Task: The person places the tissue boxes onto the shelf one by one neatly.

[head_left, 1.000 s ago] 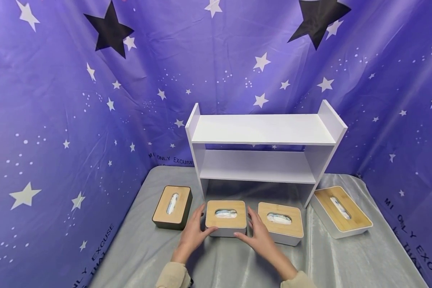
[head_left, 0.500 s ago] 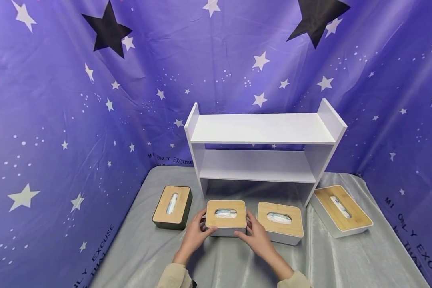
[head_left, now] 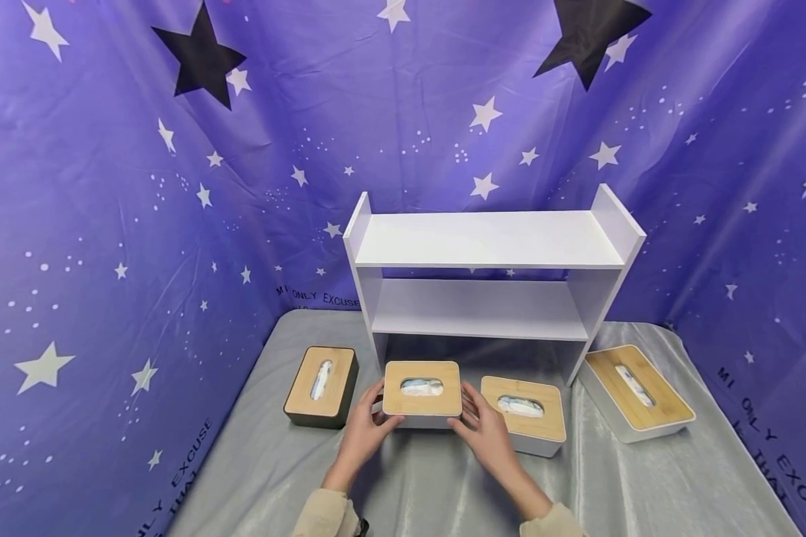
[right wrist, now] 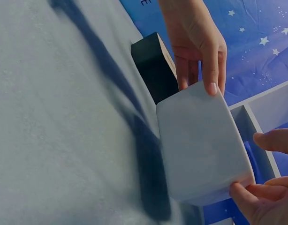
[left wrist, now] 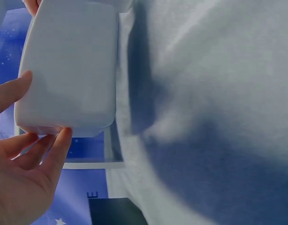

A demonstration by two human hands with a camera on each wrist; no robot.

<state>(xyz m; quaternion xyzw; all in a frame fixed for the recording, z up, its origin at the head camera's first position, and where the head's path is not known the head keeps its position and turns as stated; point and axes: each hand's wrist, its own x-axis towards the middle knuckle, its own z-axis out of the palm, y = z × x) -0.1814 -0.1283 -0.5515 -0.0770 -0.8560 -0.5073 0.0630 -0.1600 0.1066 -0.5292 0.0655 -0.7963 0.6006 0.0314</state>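
Both hands, left (head_left: 365, 431) and right (head_left: 485, 431), clasp the box (head_left: 422, 394) by its ends (fingers curled around); keep it level clearing the shelf (head_left: 490, 283).

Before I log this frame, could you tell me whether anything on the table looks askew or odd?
Nothing is spilled or damaged. The far-right tissue box lies angled to the white shelf, unlike the others. Both hands hold the small white tissue box clear of the cloth, as the wrist views show.
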